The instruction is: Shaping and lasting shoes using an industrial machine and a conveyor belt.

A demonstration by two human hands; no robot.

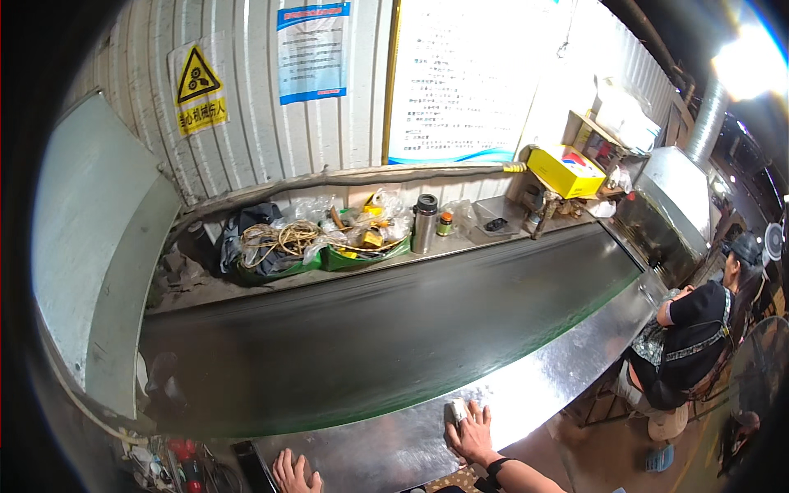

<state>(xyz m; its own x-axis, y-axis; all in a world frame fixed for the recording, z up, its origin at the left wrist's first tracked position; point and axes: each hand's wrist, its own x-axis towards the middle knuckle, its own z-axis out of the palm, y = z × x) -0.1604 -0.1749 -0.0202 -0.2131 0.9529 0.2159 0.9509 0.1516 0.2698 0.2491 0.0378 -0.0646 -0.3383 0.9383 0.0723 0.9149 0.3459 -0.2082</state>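
My right hand [471,437] rests on the shiny steel ledge [386,444] along the near side of a dark conveyor belt [370,329]. Its fingers hold a small whitish piece [459,409] against the metal; the kind of piece is too small to make out. A dark band circles that wrist. At the lower edge, my left hand [296,473] lies with fingers apart and nothing in them. It is nearest to a dark flat object [253,467] at the ledge's left end. The rest of the left hand is cut off by the picture edge.
Beyond the belt stand a steel flask [425,223], a small jar [445,223], green bags [366,256] with rope and plastic, and a yellow box [565,171]. A pale curved panel [94,246] rises at left. Another person [686,329] sits at right by the belt.
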